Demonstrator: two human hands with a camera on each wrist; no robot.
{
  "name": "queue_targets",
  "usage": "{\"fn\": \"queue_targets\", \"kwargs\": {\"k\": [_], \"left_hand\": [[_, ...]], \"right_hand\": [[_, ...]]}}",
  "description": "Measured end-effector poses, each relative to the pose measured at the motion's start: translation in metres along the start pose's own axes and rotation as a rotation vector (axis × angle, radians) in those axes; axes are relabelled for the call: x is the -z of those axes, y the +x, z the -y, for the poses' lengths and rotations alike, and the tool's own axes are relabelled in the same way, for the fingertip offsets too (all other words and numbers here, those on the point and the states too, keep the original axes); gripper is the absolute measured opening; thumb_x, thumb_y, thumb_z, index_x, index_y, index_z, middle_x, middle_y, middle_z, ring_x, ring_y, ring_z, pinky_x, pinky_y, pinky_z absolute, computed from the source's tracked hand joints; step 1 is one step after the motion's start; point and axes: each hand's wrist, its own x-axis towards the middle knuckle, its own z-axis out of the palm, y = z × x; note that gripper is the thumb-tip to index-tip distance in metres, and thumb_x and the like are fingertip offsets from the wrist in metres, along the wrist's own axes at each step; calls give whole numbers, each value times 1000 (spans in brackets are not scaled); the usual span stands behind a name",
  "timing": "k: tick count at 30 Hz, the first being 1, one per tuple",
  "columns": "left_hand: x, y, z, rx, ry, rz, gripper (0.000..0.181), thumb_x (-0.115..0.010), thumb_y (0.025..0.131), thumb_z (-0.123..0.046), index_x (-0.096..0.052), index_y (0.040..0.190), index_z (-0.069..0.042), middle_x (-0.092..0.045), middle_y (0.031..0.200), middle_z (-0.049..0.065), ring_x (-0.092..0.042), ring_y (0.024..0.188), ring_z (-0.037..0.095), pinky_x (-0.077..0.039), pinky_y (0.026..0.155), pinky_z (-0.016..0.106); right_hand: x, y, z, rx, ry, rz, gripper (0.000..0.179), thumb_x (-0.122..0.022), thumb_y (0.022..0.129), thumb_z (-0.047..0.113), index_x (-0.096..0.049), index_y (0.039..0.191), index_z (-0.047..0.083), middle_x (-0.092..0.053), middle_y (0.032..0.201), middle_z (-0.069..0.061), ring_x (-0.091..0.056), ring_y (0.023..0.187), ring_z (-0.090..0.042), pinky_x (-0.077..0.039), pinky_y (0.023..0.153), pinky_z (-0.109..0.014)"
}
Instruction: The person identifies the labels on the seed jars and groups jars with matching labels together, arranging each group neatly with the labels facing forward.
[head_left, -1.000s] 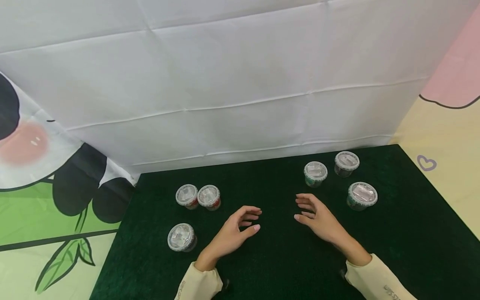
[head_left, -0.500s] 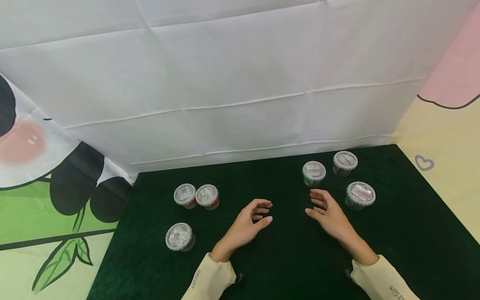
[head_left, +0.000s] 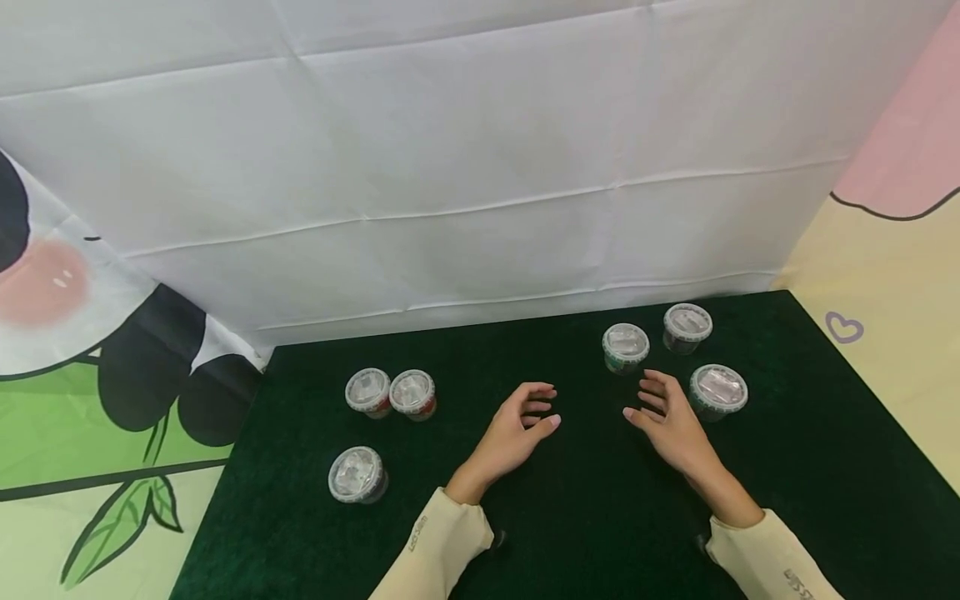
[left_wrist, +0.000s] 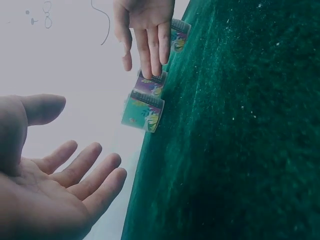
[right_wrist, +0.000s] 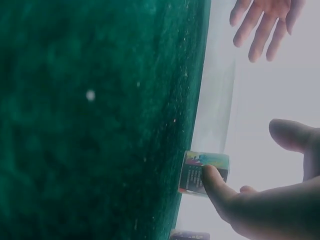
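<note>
My left hand [head_left: 513, 433] hovers over the middle of the table, its fingers relaxed and holding nothing. To its left, two lidded tubs with reddish labels [head_left: 412, 393] [head_left: 368, 392] stand side by side, and a third tub [head_left: 357, 475] sits nearer me. My right hand [head_left: 671, 425] is also loosely bent, with nothing in it. Just beyond its fingers stands a tub with a green label [head_left: 626, 345]; another tub [head_left: 718, 389] is to its right and one more [head_left: 687, 326] farther back. In the left wrist view, a turquoise printed tub [left_wrist: 142, 111] shows beyond the hands.
A dark green cloth [head_left: 577, 533] covers the table. White fabric [head_left: 465, 183] hangs along its back edge. Printed cartoon panels [head_left: 165, 375] flank the left side, and a yellow and pink one [head_left: 892, 275] the right.
Both hands have shifted to the right and slightly forward, the right one coming closer to the right-hand tubs. The tubs stay put on the table; the head view has moved slightly.
</note>
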Motion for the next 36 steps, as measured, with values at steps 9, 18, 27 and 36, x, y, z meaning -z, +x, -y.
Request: {"fn": "queue_targets", "kwargs": {"k": [9, 18, 27, 36], "left_hand": [[-13, 17, 3, 47, 2, -33, 49, -63, 107, -17, -46, 153, -6, -54, 154, 10, -55, 138, 30, -48, 113, 50], [-27, 34, 1, 54, -2, -48, 52, -64, 107, -17, -45, 154, -7, -52, 156, 9, -54, 139, 31, -47, 114, 50], [-37, 51, -5, 40, 30, -46, 55, -65, 106, -21, -43, 157, -12, -50, 159, 8, -54, 140, 29, -48, 114, 45], [-45, 66, -8, 20, 31, -53, 59, -64, 107, -23, -40, 159, -13, -47, 162, 6, -51, 143, 27, -48, 115, 42]], "right_hand": [[7, 7, -1, -44, -9, -20, 81, -60, 109, 15, -5, 165, -5, -24, 163, -38, -33, 150, -54, -38, 118, -65], [7, 17, 1, -80, -28, -50, 85, -59, 109, 22, -2, 167, 0, -22, 166, -35, -32, 152, -51, -36, 120, -64], [4, 30, 1, -80, -17, -107, 84, -60, 108, 17, -3, 167, -1, -21, 167, -35, -31, 153, -50, -34, 121, -62], [3, 42, -2, -77, -27, -134, 84, -62, 108, 20, -5, 168, 2, -21, 168, -32, -30, 155, -47, -32, 123, -61]]}}
